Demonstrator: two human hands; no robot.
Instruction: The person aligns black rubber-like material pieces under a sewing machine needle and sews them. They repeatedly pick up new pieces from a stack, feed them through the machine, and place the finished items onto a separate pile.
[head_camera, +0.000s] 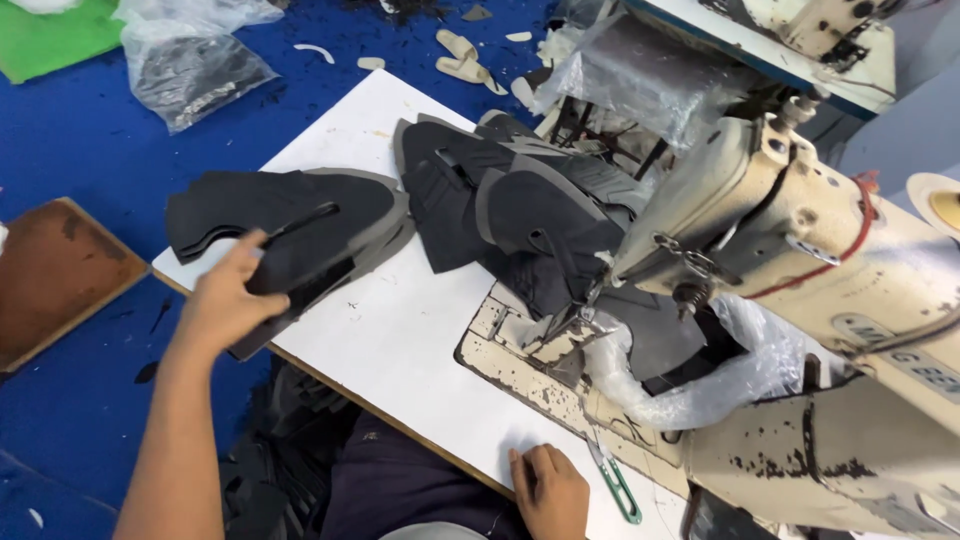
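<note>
At the white worktop's (400, 330) left edge, my left hand (228, 295) pinches limp, light dark shoe-upper pieces (290, 225) edgewise; my right hand (550, 490) rests flat, empty.

The left hand (228, 292) grips a stack of dark shoe pieces (290, 235) while the right hand (550, 490) rests flat on the white table (400, 330) beside green snips (615, 485).

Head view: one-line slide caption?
Left hand grips stacked black pieces; right hand rests on white table beside sewing machine.

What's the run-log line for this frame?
left hand: on fabric stack | right hand: flat on table | scissors beside | sewing machine right
</note>
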